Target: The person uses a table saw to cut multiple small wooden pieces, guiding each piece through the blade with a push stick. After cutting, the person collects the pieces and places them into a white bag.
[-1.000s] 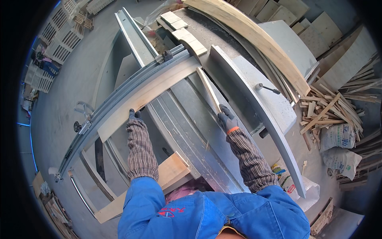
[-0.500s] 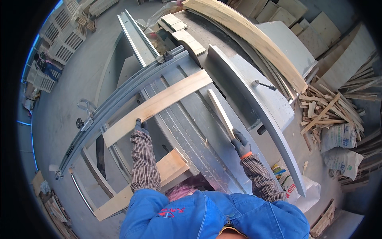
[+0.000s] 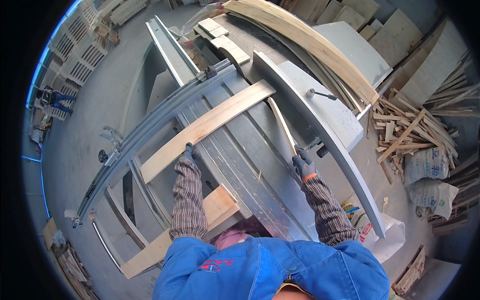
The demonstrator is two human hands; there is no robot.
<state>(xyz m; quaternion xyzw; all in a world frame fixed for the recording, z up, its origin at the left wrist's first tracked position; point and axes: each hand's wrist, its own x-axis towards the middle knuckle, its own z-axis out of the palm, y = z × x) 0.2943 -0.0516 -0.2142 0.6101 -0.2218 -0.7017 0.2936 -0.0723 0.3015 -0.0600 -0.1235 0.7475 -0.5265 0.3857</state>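
Observation:
A long pale wooden board (image 3: pixel 205 127) lies slantwise across the metal table of a panel saw (image 3: pixel 250 155). My gloved left hand (image 3: pixel 189 151) grips its near edge, left of the middle; some fingers are hidden. In my gloved right hand (image 3: pixel 303 162) is a thin wooden stick (image 3: pixel 282 127), closed in the fingers at its near end. The stick points away from me, and its far tip is close to the board's right end. Whether tip and board touch I cannot tell. The board's right end reaches near the long metal fence (image 3: pixel 325 135).
Another board (image 3: pixel 215 210) lies near my left forearm. Cut panels (image 3: pixel 232 48) sit beyond the saw, with long curved planks (image 3: pixel 305 42) at the far right. Offcuts (image 3: pixel 400 130) and white sacks (image 3: pixel 427 167) lie right. A person (image 3: pixel 55 98) stands far left beside pallets (image 3: pixel 75 47).
The board has slid right, toward the fence, along with my left hand. My right hand has shifted slightly, and the stick's tip is now closer to the board's right end.

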